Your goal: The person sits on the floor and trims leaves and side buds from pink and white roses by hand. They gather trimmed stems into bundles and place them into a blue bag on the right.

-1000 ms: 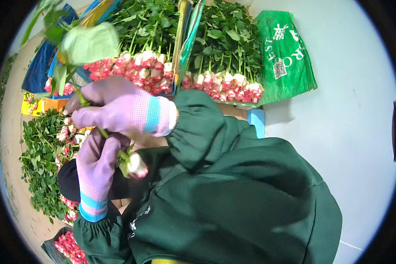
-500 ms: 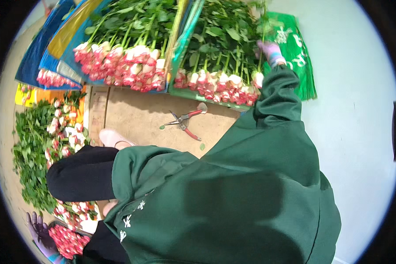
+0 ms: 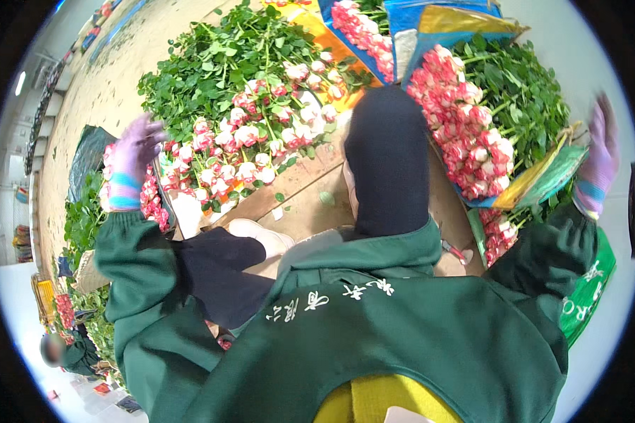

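My left hand, in a lilac glove with blue bands, is raised beside a bunch of pink roses. Its fingers are apart and a little blurred, with nothing seen in them. On the other side my right hand, gloved alike, is lifted with fingers stretched out, holding nothing I can see. It is nearest the yellow and green edge of a wrapper around pink-and-white roses with leafy stems. Ahead, between my hands, loose white-and-pink roses lie with their leaves.
Blue wrapping with more roses lies at the far side. Pruning shears show partly beside my knee. A green printed bag rests against the right wall. Another person is at the far left.
The view has swung left, bringing the loose roses to the middle. My right hand has come away from the stems and up. The left hand is now higher in the picture, still empty.
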`<action>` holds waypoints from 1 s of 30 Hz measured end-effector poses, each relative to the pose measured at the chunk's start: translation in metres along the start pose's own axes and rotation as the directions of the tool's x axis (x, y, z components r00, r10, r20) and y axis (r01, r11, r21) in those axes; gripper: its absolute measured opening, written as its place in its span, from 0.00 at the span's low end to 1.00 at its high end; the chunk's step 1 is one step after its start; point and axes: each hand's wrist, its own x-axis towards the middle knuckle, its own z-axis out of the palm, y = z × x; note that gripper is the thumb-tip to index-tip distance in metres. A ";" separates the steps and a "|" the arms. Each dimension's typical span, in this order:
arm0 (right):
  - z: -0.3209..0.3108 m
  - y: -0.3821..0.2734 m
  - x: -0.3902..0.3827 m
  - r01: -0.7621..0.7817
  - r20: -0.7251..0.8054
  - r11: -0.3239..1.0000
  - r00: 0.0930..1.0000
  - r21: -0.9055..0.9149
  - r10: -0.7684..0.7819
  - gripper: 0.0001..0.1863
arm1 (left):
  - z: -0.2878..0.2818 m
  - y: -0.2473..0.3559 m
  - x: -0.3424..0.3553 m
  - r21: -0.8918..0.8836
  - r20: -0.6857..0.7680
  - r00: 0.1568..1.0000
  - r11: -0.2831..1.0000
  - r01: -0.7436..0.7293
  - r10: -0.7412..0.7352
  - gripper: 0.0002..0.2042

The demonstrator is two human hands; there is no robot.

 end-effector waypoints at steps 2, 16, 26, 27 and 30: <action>0.110 -0.048 -0.015 -0.023 0.175 0.994 0.985 0.110 0.004 0.22 | 0.033 -0.041 -0.004 0.020 0.110 0.994 1.000 0.012 -0.014 0.18; 0.371 -0.069 -0.081 0.341 0.730 0.930 0.600 0.138 -0.328 0.18 | 0.241 -0.229 0.081 0.591 -0.093 0.991 0.796 0.133 -0.097 0.29; 0.373 -0.057 -0.080 0.299 0.787 0.948 0.556 0.113 -0.269 0.15 | 0.237 -0.213 0.122 0.745 0.014 0.987 0.660 0.097 -0.161 0.21; 0.381 -0.061 -0.084 0.311 0.778 0.938 0.548 0.152 -0.308 0.16 | 0.218 -0.223 0.127 0.698 -0.042 0.986 0.701 0.144 -0.160 0.19; 0.381 -0.064 -0.084 0.309 0.773 0.936 0.548 0.169 -0.320 0.14 | 0.173 -0.221 0.107 0.002 0.061 0.998 1.000 0.012 -0.012 0.14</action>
